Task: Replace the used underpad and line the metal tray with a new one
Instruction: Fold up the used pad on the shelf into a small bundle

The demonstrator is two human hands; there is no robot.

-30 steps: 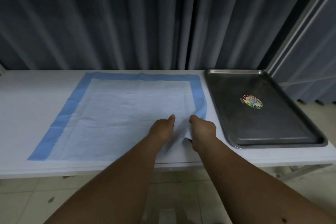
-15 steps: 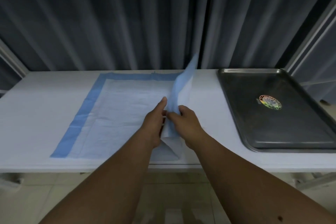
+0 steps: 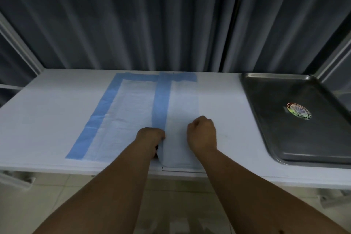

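A white underpad [image 3: 131, 112] with a blue border lies on the white table, its right third folded over to the left so a blue strip runs down the middle. My left hand [image 3: 151, 136] grips the near end of that folded flap at the blue strip. My right hand [image 3: 202, 133] rests as a fist on the folded part, pressing along the right-hand fold; whether it pinches the pad I cannot tell. The bare metal tray [image 3: 296, 138] with a round sticker sits at the right end of the table, apart from both hands.
The white table [image 3: 47, 112] ends at a front edge just below my hands, with tiled floor beneath. Dark pleated curtains [image 3: 152, 21] hang right behind the table. Metal frame posts stand at the far left and far right.
The pad's right side, lifted upright half a second ago, now lies folded flat over the middle. Both hands have come down onto it and moved apart.
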